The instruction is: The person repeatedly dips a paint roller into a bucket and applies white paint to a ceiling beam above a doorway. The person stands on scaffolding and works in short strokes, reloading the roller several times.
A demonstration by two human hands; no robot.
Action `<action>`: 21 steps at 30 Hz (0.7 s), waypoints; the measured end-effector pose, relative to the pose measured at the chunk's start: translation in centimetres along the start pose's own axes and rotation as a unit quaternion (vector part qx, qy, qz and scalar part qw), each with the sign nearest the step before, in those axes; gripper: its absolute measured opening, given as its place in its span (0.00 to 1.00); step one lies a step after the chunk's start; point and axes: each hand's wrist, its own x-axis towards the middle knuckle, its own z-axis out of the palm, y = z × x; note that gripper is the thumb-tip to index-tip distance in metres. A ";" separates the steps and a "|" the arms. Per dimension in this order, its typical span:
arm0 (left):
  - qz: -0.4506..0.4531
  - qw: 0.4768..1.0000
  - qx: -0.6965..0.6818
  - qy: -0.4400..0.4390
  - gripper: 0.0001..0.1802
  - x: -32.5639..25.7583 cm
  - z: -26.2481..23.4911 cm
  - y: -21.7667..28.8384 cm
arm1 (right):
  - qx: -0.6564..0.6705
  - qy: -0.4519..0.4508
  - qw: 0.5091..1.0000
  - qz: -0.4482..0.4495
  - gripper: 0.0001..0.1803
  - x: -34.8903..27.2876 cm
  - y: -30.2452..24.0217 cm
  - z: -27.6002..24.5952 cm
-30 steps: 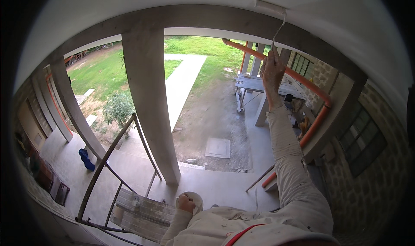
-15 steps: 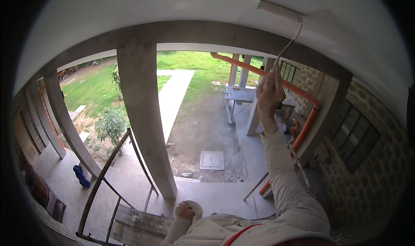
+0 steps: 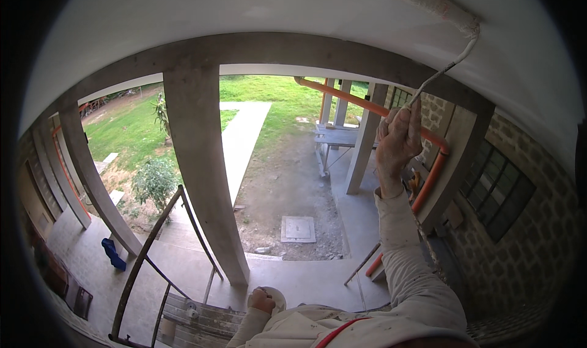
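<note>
My right hand (image 3: 398, 140) is raised high, its fingers wrapped round the handle of a paint roller (image 3: 437, 7). The roller's bent metal frame rises from my fist to a pale, paint-coated sleeve against the white ceiling (image 3: 244, 11). Low down, close to my body, my left hand (image 3: 263, 301) is closed on the rim of a round, light-coloured paint container (image 3: 279, 299). What lies inside the container cannot be made out.
A grey beam (image 3: 269, 47) and a column (image 3: 195, 164) stand ahead. Metal scaffold rails (image 3: 142, 250) rise at the left beside wooden planks (image 3: 202, 317). An orange pipe (image 3: 351, 97) runs at the right, before a stone wall (image 3: 520, 146). A table (image 3: 336, 136) stands farther off.
My right hand has moved right and slightly down in the picture. The roller sleeve has shifted right and up toward the picture's top edge. My left hand has stayed put.
</note>
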 end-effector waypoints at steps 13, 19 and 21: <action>0.025 0.999 0.024 0.000 0.23 1.0 0.8 -1.9 | 0.002 0.010 0.999 0.040 0.25 0.1 0.5 0.0; -0.017 0.999 -0.041 -0.002 0.22 2.5 2.1 -4.1 | -0.034 0.035 0.988 0.144 0.25 -0.2 1.7 0.5; -0.055 0.995 -0.087 -0.005 0.22 2.4 1.8 -3.1 | 0.019 0.011 0.996 0.092 0.26 -0.3 1.6 0.5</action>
